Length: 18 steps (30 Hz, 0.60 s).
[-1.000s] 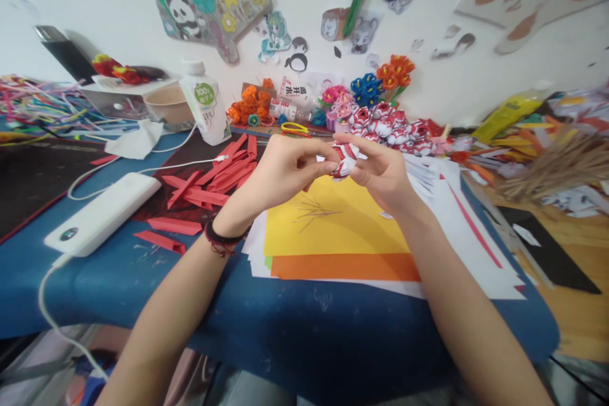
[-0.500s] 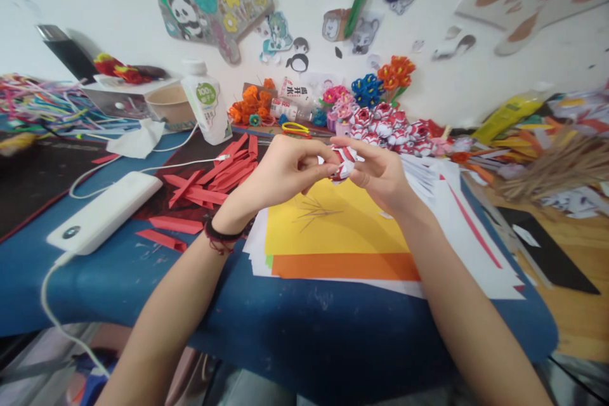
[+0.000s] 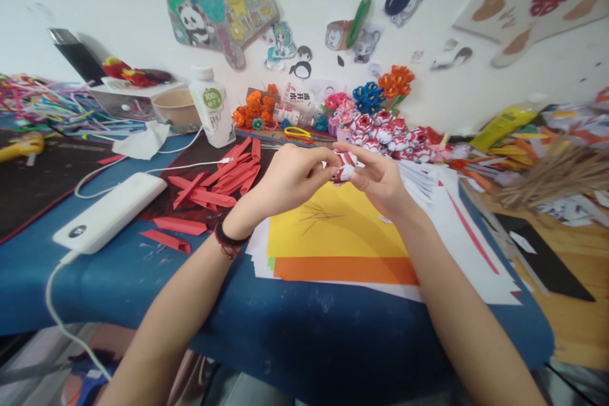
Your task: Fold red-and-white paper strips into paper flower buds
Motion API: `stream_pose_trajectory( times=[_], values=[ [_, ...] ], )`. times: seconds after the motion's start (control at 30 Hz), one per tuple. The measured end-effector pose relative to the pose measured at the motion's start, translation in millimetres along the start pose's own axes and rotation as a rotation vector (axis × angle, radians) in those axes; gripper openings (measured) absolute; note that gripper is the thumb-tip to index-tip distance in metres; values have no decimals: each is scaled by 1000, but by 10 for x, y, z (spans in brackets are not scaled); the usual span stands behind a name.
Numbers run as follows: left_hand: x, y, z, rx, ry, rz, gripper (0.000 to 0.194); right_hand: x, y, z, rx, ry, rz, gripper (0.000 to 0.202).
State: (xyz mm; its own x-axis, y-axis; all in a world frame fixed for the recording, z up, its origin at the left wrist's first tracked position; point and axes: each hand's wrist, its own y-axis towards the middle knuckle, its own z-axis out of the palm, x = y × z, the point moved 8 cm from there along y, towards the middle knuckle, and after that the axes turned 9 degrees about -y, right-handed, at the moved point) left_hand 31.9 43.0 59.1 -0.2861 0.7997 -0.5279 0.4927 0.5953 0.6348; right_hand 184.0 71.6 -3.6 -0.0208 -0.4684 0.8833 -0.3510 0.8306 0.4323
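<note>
A small red and white folded-paper piece (image 3: 346,167) is held between both hands above the yellow paper (image 3: 342,228). My left hand (image 3: 297,177) pinches its left side with thumb and fingers. My right hand (image 3: 383,181) grips its right side, with the fingers over its top and the thumb low. Several thin brown sticks (image 3: 318,214) lie on the yellow paper under the hands. Red folded paper strips (image 3: 209,189) are piled to the left of my left hand. Behind the hands is a heap of similar red and white paper flowers (image 3: 385,133).
A white power bank (image 3: 111,212) with a cable lies at left, near a white bottle (image 3: 212,108) and a paper bowl (image 3: 176,108). White sheets (image 3: 469,247) and a dark flat object (image 3: 545,254) lie at right. A yellow glue gun (image 3: 21,147) is far left.
The camera view has shifted slightly, showing more of the glue gun. Both hands still hold the paper piece, which appears slightly turned, with a white point now sticking out to the right.
</note>
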Motion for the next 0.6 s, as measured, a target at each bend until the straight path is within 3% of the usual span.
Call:
stream_pose_trajectory(
  times=[0.13, 0.6],
  values=[
    [17, -8, -7, -63, 33, 3, 15, -15, 9, 6, -16, 12, 43, 59],
    [21, -16, 69, -29, 33, 8, 14, -24, -2, 33, -22, -17, 129, 65]
  ],
)
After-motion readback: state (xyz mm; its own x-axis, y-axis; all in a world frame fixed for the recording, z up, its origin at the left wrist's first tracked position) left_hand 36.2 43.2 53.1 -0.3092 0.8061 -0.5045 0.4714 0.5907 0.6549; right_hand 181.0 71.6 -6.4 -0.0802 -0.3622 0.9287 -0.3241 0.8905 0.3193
